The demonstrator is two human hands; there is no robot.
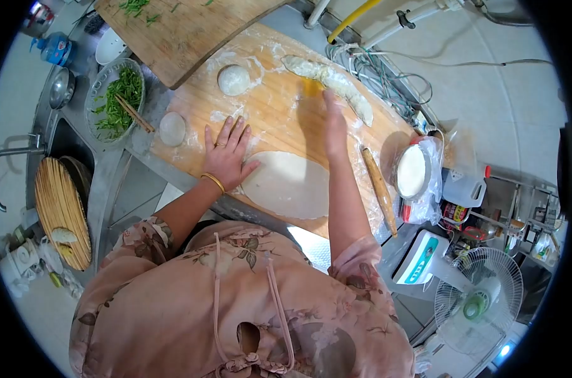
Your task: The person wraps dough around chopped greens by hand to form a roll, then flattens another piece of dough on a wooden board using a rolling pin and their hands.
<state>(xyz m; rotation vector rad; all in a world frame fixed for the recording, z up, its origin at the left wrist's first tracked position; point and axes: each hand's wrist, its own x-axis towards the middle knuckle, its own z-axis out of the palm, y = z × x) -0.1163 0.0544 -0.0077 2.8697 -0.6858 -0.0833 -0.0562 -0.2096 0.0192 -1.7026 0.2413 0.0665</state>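
My left hand [228, 151] lies flat with fingers spread on the floured wooden board [270, 94], its thumb over the edge of a rolled-out sheet of dough [286, 186]. My right hand [335, 123] is stretched out and seen edge-on, its fingertips close to a long, floured dough roll [336, 85]; whether they touch cannot be made out. A yellow patch [312, 87] shows beside those fingertips, too unclear to name. Two pieces of dough rest on the board: a round ball [233, 80] and a flatter disc [172, 129].
A rolling pin [379, 192] lies at the right, beside a bowl of flour [412, 171]. Chopped greens with chopsticks fill a glass bowl [119, 104] at left. A cutting board [185, 28] overlaps the far edge. A scale [418, 258] and fan [478, 296] stand lower right.
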